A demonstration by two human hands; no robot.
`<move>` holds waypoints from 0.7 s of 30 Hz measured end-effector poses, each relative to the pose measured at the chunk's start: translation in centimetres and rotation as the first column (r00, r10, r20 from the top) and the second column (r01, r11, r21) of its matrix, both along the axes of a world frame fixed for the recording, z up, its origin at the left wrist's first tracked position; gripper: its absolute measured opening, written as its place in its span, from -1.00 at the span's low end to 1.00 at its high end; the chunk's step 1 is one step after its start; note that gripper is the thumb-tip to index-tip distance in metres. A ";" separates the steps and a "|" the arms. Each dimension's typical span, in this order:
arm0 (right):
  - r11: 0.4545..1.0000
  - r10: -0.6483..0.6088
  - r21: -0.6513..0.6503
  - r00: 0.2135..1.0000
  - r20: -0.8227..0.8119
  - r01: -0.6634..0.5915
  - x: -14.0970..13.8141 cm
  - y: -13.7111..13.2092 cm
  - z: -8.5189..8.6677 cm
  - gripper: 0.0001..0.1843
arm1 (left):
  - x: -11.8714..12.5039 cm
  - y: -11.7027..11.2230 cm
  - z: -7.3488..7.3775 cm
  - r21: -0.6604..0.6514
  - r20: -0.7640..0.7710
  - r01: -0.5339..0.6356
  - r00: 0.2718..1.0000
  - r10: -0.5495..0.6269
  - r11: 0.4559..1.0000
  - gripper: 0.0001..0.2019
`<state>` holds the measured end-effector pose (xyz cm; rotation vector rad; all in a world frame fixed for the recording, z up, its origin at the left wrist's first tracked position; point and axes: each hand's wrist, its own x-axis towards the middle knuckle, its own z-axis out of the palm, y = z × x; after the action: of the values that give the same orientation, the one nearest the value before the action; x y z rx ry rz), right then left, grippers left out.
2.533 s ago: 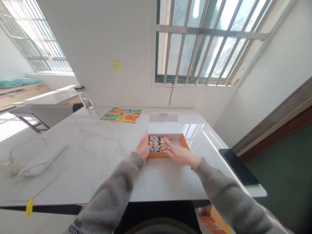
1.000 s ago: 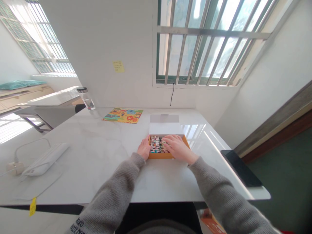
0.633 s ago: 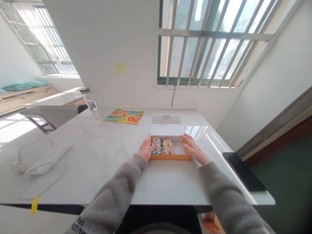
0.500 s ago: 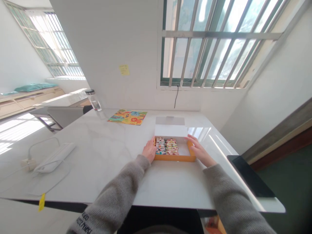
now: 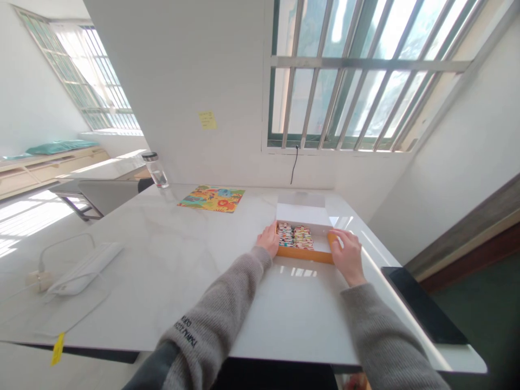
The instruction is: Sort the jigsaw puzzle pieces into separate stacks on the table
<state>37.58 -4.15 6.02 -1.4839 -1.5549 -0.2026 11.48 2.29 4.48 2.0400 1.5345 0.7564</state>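
An orange-sided box (image 5: 305, 254) with a white inside lies on the table, its white lid flap (image 5: 304, 212) folded open toward the wall. Two rows of thin, colourful pieces standing on edge (image 5: 295, 236), which look like puzzle pieces, fill its left and middle part; bare white floor shows at its right. My left hand (image 5: 268, 240) grips the left side of the box, its fingertips partly hidden behind the wall. On the right side, my right hand (image 5: 346, 253) has its fingers curled over the orange edge.
A colourful animal picture sheet (image 5: 213, 199) lies at the back of the white table (image 5: 170, 271). Beyond its left end stands a clear bottle (image 5: 156, 170). A white power strip (image 5: 87, 269) with cables is at the left, and a black flat device (image 5: 422, 306) at the right edge.
Both hands have moved the box to the right and farther from me, toward the wall. The pieces inside moved with it. My right hand's fingers are now more curled over the edge.
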 end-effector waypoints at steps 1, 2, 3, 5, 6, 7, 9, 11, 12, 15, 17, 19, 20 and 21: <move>1.000 -0.021 0.010 0.998 0.060 0.021 -0.5 -0.2 0.1 -0.66 | 0.4 0.3 0.0 0.001 0.000 -0.001 1.000 0.001 1.000 -0.40; 0.999 -0.031 0.010 0.994 0.105 0.030 -1.0 -0.4 0.2 -0.67 | 0.7 0.7 0.0 0.000 0.003 -0.004 1.000 0.004 1.000 -0.40; 1.000 -0.026 0.005 0.990 0.137 0.026 -1.5 -0.6 0.2 -0.67 | 1.0 1.0 0.0 -0.004 0.007 -0.007 1.000 0.007 1.000 -0.40; 1.000 0.003 -0.007 0.986 0.166 -0.001 -2.6 -1.2 0.1 -0.66 | 1.6 1.4 0.0 -0.013 0.016 -0.009 1.000 0.009 1.000 -0.40; 1.000 0.023 -0.015 0.985 0.171 -0.021 -3.2 -1.4 0.0 -0.65 | 1.9 1.7 0.0 -0.016 0.023 -0.009 1.000 0.010 1.000 -0.40; 0.998 0.056 -0.030 0.982 0.180 -0.051 -3.9 -1.7 -0.1 -0.64 | 2.2 1.9 0.0 -0.018 0.030 -0.011 0.999 0.012 1.000 -0.40; 0.987 0.155 -0.079 0.964 0.217 -0.140 -5.1 -2.2 -0.3 -0.59 | 2.7 2.2 0.0 -0.020 0.048 -0.014 0.999 0.015 1.000 -0.40; 0.969 0.235 -0.131 0.936 0.260 -0.207 -6.3 -2.6 -0.5 -0.53 | 3.2 2.4 0.1 -0.023 0.065 -0.024 0.998 0.025 0.999 -0.41; 0.965 0.250 -0.143 0.929 0.274 -0.217 -6.7 -2.7 -0.6 -0.50 | 3.4 2.5 0.1 -0.029 0.071 -0.031 0.997 0.033 0.999 -0.41; 0.963 0.258 -0.167 0.912 0.320 -0.213 -7.5 -2.8 -0.6 -0.50 | 3.7 2.7 0.0 -0.059 0.086 -0.050 0.995 0.055 0.997 -0.42; 0.960 0.262 -0.192 0.897 0.357 -0.204 -7.6 -2.8 -0.5 -0.55 | 3.6 2.8 -0.3 -0.083 0.116 -0.042 0.992 0.051 0.996 -0.42; 0.959 0.259 -0.211 0.884 0.389 -0.189 -7.5 -2.8 -0.5 -0.58 | 3.2 2.8 -0.8 -0.084 0.172 -0.001 0.985 0.016 0.996 -0.43; 0.960 0.256 -0.214 0.880 0.399 -0.182 -7.5 -2.7 -0.5 -0.58 | 3.0 2.7 -1.1 -0.072 0.199 0.029 0.980 -0.014 0.997 -0.43; 0.961 0.253 -0.215 0.878 0.406 -0.177 -7.5 -2.7 -0.5 -0.58 | 2.7 2.5 -1.3 -0.049 0.224 0.070 0.973 -0.057 0.996 -0.42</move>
<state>30.11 -6.87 5.49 -1.4440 -2.1294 -0.2860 14.19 4.78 3.15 1.8825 1.3441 0.8737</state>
